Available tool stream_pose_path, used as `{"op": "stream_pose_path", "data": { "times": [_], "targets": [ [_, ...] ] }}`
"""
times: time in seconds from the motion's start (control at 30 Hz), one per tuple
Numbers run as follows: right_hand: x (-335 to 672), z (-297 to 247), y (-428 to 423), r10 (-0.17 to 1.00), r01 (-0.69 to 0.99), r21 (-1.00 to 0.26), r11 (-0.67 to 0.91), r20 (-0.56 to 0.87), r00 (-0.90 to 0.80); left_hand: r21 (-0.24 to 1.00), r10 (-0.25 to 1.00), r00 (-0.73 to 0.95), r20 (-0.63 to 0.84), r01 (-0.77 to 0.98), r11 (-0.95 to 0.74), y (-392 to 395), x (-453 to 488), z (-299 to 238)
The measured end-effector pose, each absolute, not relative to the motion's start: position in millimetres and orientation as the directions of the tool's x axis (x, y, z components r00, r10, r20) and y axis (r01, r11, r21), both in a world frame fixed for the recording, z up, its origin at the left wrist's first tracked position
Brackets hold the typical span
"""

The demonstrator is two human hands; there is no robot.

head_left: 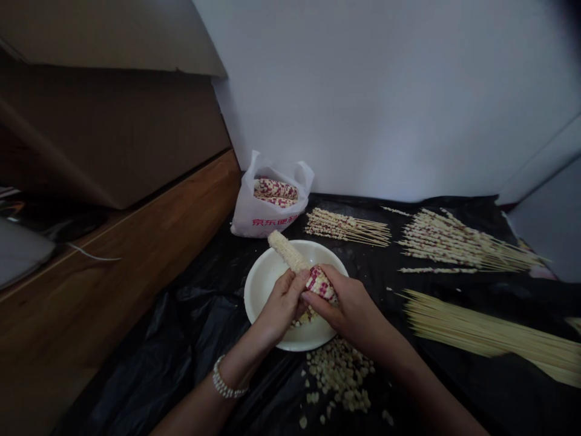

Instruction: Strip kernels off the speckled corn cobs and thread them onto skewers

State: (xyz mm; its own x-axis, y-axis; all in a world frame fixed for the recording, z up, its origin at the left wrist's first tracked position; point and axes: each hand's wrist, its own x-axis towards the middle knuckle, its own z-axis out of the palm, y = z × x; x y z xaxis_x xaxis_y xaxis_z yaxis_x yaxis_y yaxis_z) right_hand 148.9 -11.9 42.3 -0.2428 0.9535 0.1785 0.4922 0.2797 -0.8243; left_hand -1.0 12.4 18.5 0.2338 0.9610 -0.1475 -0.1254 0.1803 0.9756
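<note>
Over a white bowl (256,284), both hands grip one corn cob (288,251). Its far end is stripped bare and points up and to the left; purple and cream kernels still cover the near end. My left hand (285,301) is closed round the middle of the cob, with a beaded bracelet on that wrist. My right hand (341,301) wraps the kernel-covered end, thumb and fingers pressed against it. Loose kernels (305,316) lie in the bowl, partly hidden beneath the hands.
Behind the bowl stands a white plastic bag (267,221) holding corn cobs (276,189). Kernel-threaded skewers (436,239) lie in two bunches at right, with bare bamboo sticks (490,330) nearer. Loose pale pieces (342,372) are scattered on black plastic sheeting (181,339). Wooden board (181,218) borders the left.
</note>
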Motion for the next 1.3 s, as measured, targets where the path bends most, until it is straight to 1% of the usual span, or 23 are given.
{"op": "stream_pose_path", "data": {
  "times": [0.13,0.23,0.3,0.43,0.53,0.6,0.7,0.77,0.87,0.97,1.07,1.17,1.3],
  "targets": [
    [148.5,42.8,-11.9,0.953,0.482,-0.832,0.276,0.173,-0.248,0.984,0.970,0.190,-0.154,-0.065,0.168,11.5,-1.6,19.5],
    [150.0,44.2,-11.8,0.954,0.459,-0.845,0.273,0.176,-0.242,0.990,0.980,0.152,-0.125,-0.050,0.134,11.0,-3.6,17.6],
    [151.8,44.5,-11.5,0.956,0.442,-0.856,0.268,0.179,-0.234,0.986,0.979,0.155,-0.132,-0.078,0.145,11.0,-4.8,15.8],
    [155.6,42.6,-10.1,0.961,0.449,-0.855,0.261,0.185,-0.207,0.935,0.935,0.254,-0.247,-0.193,0.299,13.2,-5.3,15.4],
    [156.8,40.1,-8.9,0.967,0.489,-0.836,0.247,0.179,-0.181,0.894,0.910,0.313,-0.272,-0.266,0.359,16.8,-6.0,18.3],
    [157.0,38.8,-8.4,0.969,0.509,-0.826,0.241,0.178,-0.169,0.889,0.916,0.303,-0.262,-0.295,0.352,19.3,-7.2,20.6],
    [157.2,37.8,-8.2,0.969,0.519,-0.819,0.244,0.184,-0.165,0.890,0.937,0.230,-0.262,-0.319,0.327,21.5,-9.2,23.4],
    [157.4,37.5,-8.2,0.966,0.523,-0.813,0.256,0.197,-0.167,0.879,0.927,0.233,-0.293,-0.315,0.357,21.7,-10.0,24.3],
    [156.7,37.6,-8.7,0.962,0.538,-0.798,0.272,0.220,-0.161,0.852,0.879,0.330,-0.343,-0.284,0.439,20.8,-9.9,23.3],
    [154.1,38.6,-10.6,0.955,0.564,-0.771,0.295,0.245,-0.165,0.855,0.854,0.397,-0.336,-0.252,0.453,19.1,-8.7,21.4],
    [151.2,39.9,-12.5,0.948,0.574,-0.754,0.318,0.252,-0.195,0.874,0.867,0.392,-0.309,-0.243,0.421,16.4,-5.9,22.6],
    [150.0,40.3,-13.1,0.947,0.574,-0.755,0.317,0.222,-0.232,0.886,0.884,0.354,-0.306,-0.235,0.400,13.2,-2.5,26.9],
    [150.5,39.2,-12.5,0.948,0.566,-0.764,0.310,0.204,-0.244,0.877,0.883,0.347,-0.316,-0.248,0.411,11.3,-0.4,30.1]
  ]
}}
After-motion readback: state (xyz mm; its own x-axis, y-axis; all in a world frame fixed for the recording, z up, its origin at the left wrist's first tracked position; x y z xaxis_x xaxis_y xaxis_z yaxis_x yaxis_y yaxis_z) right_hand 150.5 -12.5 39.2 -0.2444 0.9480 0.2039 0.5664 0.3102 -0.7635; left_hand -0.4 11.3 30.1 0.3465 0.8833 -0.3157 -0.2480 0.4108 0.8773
